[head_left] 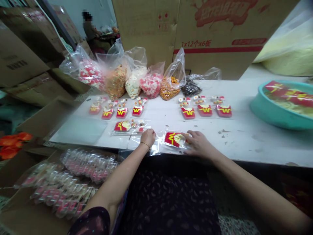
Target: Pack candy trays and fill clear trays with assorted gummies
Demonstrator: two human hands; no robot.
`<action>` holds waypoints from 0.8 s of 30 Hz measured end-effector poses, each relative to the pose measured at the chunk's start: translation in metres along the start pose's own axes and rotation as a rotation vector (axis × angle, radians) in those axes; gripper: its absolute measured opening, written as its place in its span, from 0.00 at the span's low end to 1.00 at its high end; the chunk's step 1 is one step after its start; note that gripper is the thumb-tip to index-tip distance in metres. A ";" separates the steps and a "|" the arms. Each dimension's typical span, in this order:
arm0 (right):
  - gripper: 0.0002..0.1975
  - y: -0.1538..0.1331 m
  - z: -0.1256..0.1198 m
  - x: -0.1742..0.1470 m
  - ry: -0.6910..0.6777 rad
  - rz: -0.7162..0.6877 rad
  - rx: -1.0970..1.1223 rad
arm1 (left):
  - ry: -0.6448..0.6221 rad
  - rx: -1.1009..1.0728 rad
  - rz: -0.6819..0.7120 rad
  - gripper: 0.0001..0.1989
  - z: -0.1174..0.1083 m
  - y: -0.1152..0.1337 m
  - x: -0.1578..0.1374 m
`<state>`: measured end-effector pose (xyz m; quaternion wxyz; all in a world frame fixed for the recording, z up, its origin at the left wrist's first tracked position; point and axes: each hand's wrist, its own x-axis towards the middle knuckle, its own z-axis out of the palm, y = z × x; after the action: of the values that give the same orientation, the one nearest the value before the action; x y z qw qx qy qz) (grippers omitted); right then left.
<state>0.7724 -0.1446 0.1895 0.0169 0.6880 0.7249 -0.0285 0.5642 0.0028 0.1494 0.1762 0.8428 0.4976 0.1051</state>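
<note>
On the white table [251, 142], at the edge near you, lies the red toy fries box [170, 139] with its yellow W, on its side between your two hands. It looks light. The red part is probably hard and smooth, so it may slide. The pale sticks [179, 140] look softer and may bend, so don't squash them. A good place to take hold is the red sides, with finger and thumb. Your right hand [197, 143] has its fingers spread apart, touching the end by the sticks. Your left hand [147, 137] is curled up over the clear bag [157, 147], but I can't tell if it pinches it. That bag looks thin, floppy and slippery, so its edge is the best bit to grab. Just past your left hand lies another red pack [121, 126], also on its side. Farther back lie two groups of red packs [204, 110], and behind them stand bags of little bits [151, 85]. To the right sits a blue-green bowl [275, 114], and down on your left is a brown box [14, 209] with lots of shiny packs [70, 195] inside
</note>
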 end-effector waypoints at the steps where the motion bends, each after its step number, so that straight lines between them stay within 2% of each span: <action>1: 0.39 -0.004 0.000 0.002 0.006 0.016 -0.014 | 0.019 -0.007 0.001 0.09 0.001 0.002 -0.002; 3: 0.39 -0.011 0.001 0.007 0.018 0.063 -0.040 | 0.082 -0.050 0.021 0.09 0.000 0.005 -0.008; 5: 0.38 -0.016 0.002 0.009 0.020 0.100 -0.049 | 0.111 -0.106 0.099 0.13 -0.001 0.004 -0.015; 7: 0.38 -0.017 0.002 0.010 0.008 0.101 -0.046 | 0.052 -0.142 0.215 0.15 -0.003 -0.001 -0.023; 10: 0.38 -0.014 0.001 0.010 -0.001 0.102 -0.058 | -0.040 -0.162 0.320 0.11 -0.003 -0.009 -0.030; 14: 0.38 -0.010 -0.001 0.012 -0.010 0.097 -0.080 | 0.027 -0.138 0.267 0.02 0.004 -0.010 -0.029; 19: 0.38 -0.009 -0.003 0.015 0.009 0.078 -0.086 | 0.101 -0.084 0.234 0.05 0.011 -0.006 -0.027; 24: 0.37 -0.012 -0.005 0.016 0.081 0.083 -0.092 | 0.236 -0.293 0.253 0.05 0.010 -0.008 -0.032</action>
<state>0.7593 -0.1293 0.1934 0.0204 0.7167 0.6962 0.0337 0.5457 -0.0239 0.1373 0.2230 0.8457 0.3845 0.2954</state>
